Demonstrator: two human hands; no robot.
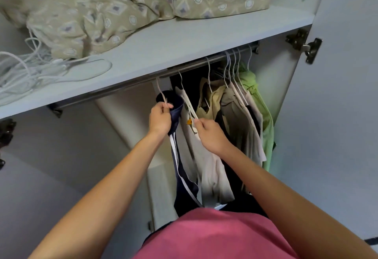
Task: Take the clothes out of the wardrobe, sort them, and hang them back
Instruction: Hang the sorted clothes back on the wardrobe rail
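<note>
The left hand [160, 119] grips the hanger [163, 95] of a navy white-striped garment [182, 168] on the wardrobe rail [196, 65]; the right hand [210, 135] pinches the neighbouring beige top [210, 168] (also hung on the rail).

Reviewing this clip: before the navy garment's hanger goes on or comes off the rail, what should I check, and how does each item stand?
1. Left hand grips the navy garment at its hanger neck: ok.
2. Hanger hook seated on the rail: cannot tell, the shelf edge hides it.
3. Right hand pinches the neighbouring white shirt, holding it aside: ok.
4. Free rail space left of the hook: ok.
5. Navy garment hanging free of the white shirt: not ok, they touch.
</note>
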